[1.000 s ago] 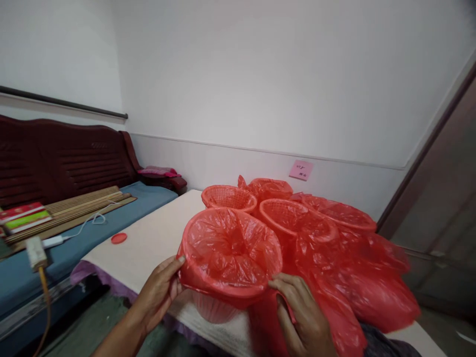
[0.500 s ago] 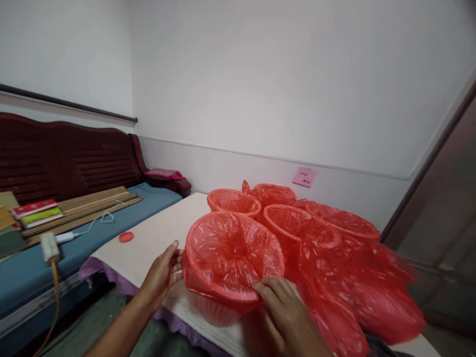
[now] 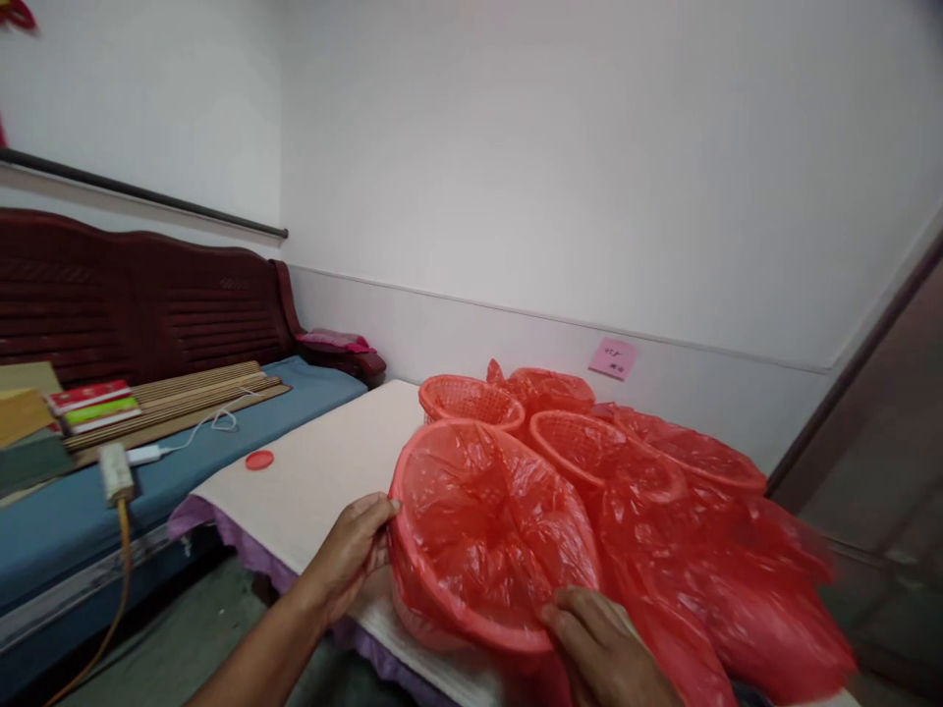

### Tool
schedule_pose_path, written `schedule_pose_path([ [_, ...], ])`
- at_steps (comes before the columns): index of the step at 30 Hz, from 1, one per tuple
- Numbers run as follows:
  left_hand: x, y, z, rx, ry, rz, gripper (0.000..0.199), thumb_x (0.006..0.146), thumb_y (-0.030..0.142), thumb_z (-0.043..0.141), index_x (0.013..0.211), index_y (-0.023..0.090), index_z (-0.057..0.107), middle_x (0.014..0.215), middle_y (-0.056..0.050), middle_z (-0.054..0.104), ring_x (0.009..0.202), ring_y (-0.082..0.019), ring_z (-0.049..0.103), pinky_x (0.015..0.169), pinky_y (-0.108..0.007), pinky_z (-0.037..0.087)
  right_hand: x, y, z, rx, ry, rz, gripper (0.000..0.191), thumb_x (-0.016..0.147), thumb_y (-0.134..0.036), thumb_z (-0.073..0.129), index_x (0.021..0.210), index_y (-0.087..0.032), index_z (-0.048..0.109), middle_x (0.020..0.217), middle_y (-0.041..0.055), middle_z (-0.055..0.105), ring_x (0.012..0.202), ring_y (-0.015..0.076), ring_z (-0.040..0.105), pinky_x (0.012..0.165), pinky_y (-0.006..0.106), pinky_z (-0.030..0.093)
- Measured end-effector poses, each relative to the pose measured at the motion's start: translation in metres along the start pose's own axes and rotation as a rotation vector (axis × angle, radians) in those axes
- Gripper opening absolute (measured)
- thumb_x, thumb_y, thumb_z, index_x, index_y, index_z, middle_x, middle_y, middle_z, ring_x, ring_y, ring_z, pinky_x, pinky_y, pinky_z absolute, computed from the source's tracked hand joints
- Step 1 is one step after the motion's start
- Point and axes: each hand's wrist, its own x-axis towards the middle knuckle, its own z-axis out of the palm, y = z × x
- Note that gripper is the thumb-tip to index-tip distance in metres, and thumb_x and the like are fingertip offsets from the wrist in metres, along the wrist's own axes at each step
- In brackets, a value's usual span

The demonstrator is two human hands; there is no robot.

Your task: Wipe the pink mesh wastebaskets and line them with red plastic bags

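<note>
Directly in front of me, a round red plastic basket (image 3: 449, 601) tilts toward me at the near edge of the bed-like surface. A thin red plastic bag (image 3: 490, 501) lines its inside and folds over the rim. At the left side, my left hand (image 3: 360, 540) grips the bag-covered rim, thumb on top and fingers beneath. My right hand (image 3: 604, 638) is closed on the front right of the rim, fingertips over the edge and thumb hidden. Behind stand an unlined red basket (image 3: 471, 401) and another red basket (image 3: 567, 447) with a bag partly over it.
A heap of red plastic bags (image 3: 737, 579) spreads to the right. On the white cover (image 3: 316, 432) lies a small red disc (image 3: 259, 460). The wooden bench (image 3: 213, 314) at left holds books (image 3: 95, 405) and a power strip (image 3: 116, 473). A pink note (image 3: 613, 358) is on the wall.
The basket has tipped further toward me and shifted slightly right. My left hand, formerly beside the basket with fingers apart, now grips its rim. My right hand has stayed on the front rim.
</note>
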Motion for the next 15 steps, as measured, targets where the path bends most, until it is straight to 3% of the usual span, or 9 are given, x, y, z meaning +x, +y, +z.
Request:
schedule_pose_path([
  [4,-0.023,-0.014,0.014,-0.013,-0.050,0.043,0.019,0.074,0.034,0.072,0.077,0.017,0.063,0.063,0.002,0.062,0.054,-0.010,0.055,0.055,-0.021,0.046,0.007,-0.008,-0.025,0.131,-0.062,0.158,0.042,0.082,-0.012,0.047,0.117,-0.033,0.058,0.110,0.0054,0.070,0.100,0.0227,0.067,0.082,0.033,0.056],
  [8,-0.048,-0.035,0.027,-0.004,-0.051,0.051,0.026,0.071,0.041,0.074,0.082,0.018,0.067,0.057,0.003,0.062,0.048,-0.011,0.053,0.051,-0.023,0.044,0.050,-0.018,-0.046,0.248,-0.238,0.321,0.030,0.090,-0.019,0.038,0.109,-0.025,0.061,0.107,0.0066,0.067,0.103,0.0211,0.063,0.088,0.036,0.051],
  [11,-0.061,-0.044,0.034,-0.023,-0.021,0.041,0.030,0.067,0.044,0.077,0.084,0.020,0.071,0.057,0.002,0.063,0.050,-0.013,0.054,0.054,-0.025,0.047,0.084,-0.016,-0.031,0.248,-0.455,0.357,0.022,0.085,-0.019,0.048,0.099,-0.021,0.065,0.102,0.0068,0.067,0.096,0.0221,0.063,0.086,0.038,0.048],
  [15,-0.072,-0.060,0.037,-0.017,-0.107,0.004,0.028,0.062,0.046,0.081,0.073,0.022,0.071,0.065,-0.002,0.067,0.065,-0.019,0.062,0.067,-0.030,0.050,0.108,-0.006,0.023,0.278,-0.688,0.284,0.018,0.067,-0.017,0.071,0.084,-0.019,0.068,0.088,0.0043,0.070,0.080,0.0223,0.065,0.074,0.035,0.050],
])
